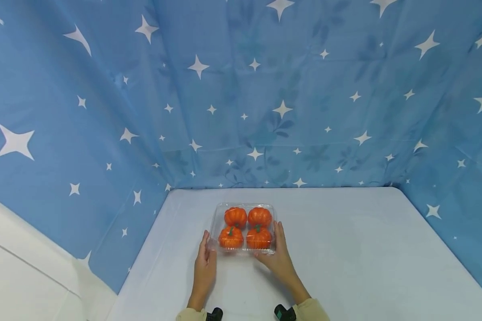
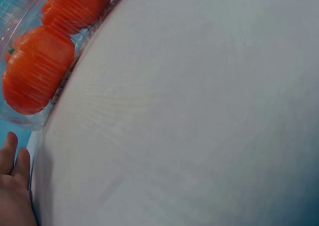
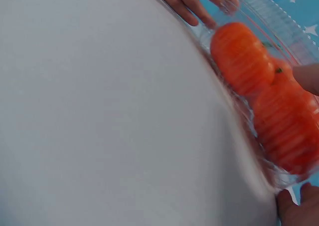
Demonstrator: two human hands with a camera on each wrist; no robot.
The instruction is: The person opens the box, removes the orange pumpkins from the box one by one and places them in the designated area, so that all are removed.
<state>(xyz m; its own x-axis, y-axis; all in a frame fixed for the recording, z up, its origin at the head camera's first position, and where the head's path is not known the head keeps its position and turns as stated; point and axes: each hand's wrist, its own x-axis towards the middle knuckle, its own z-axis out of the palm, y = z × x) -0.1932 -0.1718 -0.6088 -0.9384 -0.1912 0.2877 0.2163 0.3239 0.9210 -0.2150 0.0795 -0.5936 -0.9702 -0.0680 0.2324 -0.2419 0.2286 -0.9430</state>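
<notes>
A clear plastic clamshell box [image 1: 244, 209] lies on the white table and holds several small orange pumpkins [image 1: 259, 216] with green stems. At its left side is my left hand [image 1: 205, 269], fingers fairly straight along the box wall. My right hand [image 1: 280, 263] is at the right side, fingers extended along the edge and thumb near the front corner. In the left wrist view, pumpkins [image 2: 39, 69] show through the ridged plastic, with part of a hand [image 2: 12, 186] below. In the right wrist view, fingertips [image 3: 228, 2] touch the box's far end, and another hand part [image 3: 299, 208] shows near the closer corner.
The white table [image 1: 365, 249] stretches widely to the right of the box. Blue star-patterned curtains [image 1: 233, 98] hang behind and along both sides. Both wrists carry black straps [image 1: 285, 313] under light sleeves.
</notes>
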